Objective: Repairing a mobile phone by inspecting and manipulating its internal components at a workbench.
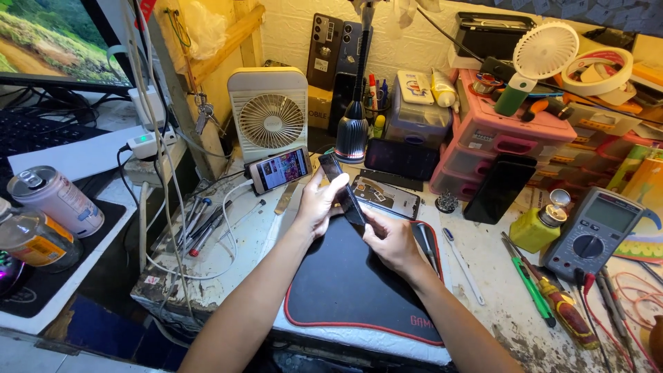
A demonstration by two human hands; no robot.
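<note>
Here, a dark phone (343,191) is held tilted above the black mat (345,283), over the middle of the counter (497,276). The left hand (319,204) is clenched around the phone's upper part, fingers wrapped along its edge. The right hand (391,238) is closed on the phone's lower end, its grip pinching from below. Just behind the hands, an opened phone (387,195) is laid flat, its insides exposed. A lit phone (280,169) is propped before a small white fan (269,117). A grey multimeter (592,231) and a yellow bottle (539,226) are set to the right, with screwdrivers (552,297) near them.
</note>
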